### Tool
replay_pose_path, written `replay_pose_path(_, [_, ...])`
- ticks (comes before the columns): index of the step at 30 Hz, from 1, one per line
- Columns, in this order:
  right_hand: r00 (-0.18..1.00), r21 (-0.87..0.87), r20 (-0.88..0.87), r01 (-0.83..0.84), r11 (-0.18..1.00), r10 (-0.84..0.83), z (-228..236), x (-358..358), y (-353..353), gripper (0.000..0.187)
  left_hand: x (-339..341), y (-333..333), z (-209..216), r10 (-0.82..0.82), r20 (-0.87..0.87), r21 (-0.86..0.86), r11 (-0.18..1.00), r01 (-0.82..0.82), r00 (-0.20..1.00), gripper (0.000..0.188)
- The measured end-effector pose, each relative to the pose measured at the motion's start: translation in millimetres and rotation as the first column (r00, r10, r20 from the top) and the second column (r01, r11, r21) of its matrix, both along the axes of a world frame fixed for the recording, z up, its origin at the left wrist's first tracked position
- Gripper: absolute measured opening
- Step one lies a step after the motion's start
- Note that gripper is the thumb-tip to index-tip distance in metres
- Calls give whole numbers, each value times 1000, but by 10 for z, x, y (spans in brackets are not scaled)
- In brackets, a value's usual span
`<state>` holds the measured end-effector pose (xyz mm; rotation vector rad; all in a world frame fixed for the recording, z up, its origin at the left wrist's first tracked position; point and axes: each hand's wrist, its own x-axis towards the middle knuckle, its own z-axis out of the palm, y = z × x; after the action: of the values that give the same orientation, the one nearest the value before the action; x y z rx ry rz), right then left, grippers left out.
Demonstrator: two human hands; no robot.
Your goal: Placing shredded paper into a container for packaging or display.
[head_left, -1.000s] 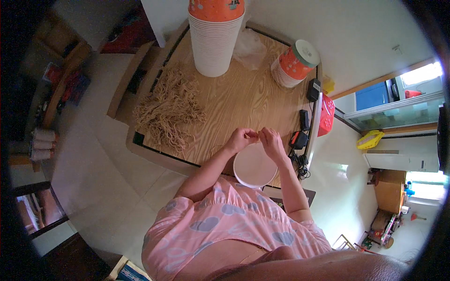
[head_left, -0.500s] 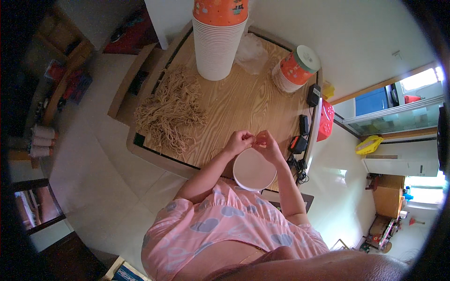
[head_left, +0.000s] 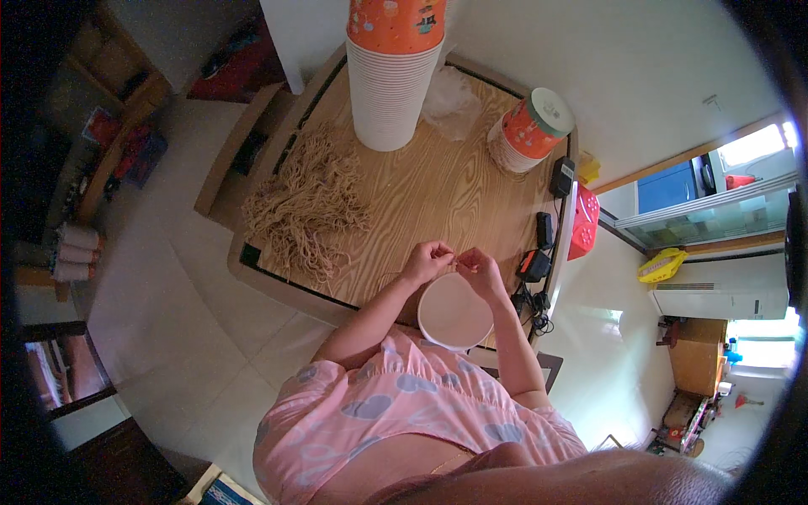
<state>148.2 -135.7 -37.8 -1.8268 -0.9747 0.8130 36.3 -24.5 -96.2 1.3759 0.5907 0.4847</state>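
Note:
My left hand (head_left: 427,262) is pinched shut just beyond the far rim of a white paper bucket (head_left: 455,313). Beside it, my right hand (head_left: 477,272) is also closed in a pinch, its fingertips almost meeting the left ones. Between them shows a short bit of thin tan cord; most of it is hidden by the fingers. The bucket stands mouth up against my front at the table edge, and its inside looks bare and white. Left of my hands lies a loose heap of tan cords (head_left: 307,206).
A tall stack of white-and-orange paper buckets (head_left: 389,97) rises at the back of the wood-grain table (head_left: 421,194). A crumpled clear plastic bag (head_left: 452,101) lies beside it. Upturned orange buckets (head_left: 530,130) stand at the back right. Black adapters (head_left: 563,174) and tangled cables (head_left: 532,307) line the right edge.
Both hands sit slightly lower in the picture, still pinching close together. The bucket's near side has tipped a little, so more of its inner wall shows.

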Motion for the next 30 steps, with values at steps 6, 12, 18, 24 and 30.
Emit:
replay_pose_path(6, [998,-71,62,3,997,2,105,-24,1,8,-10,-30,-12,-20,-38,-69,997,17,999,8])
replay_pose_path(12, [995,-102,95,15,995,-5,138,-47,11,10,-31,-40,29,-25,9,-108,994,26,1000,8])
replay_pose_path(18, [989,-116,147,46,992,-29,186,-56,10,13,-49,-34,108,-77,-68,-116,991,69,995,6])
replay_pose_path(24, [991,-133,131,58,989,-40,213,-71,30,13,-26,-40,5,-83,-44,-132,988,77,996,7])
replay_pose_path(30, [989,-85,145,31,996,-18,122,-36,8,11,-13,-21,52,-53,-24,-110,993,50,998,10])
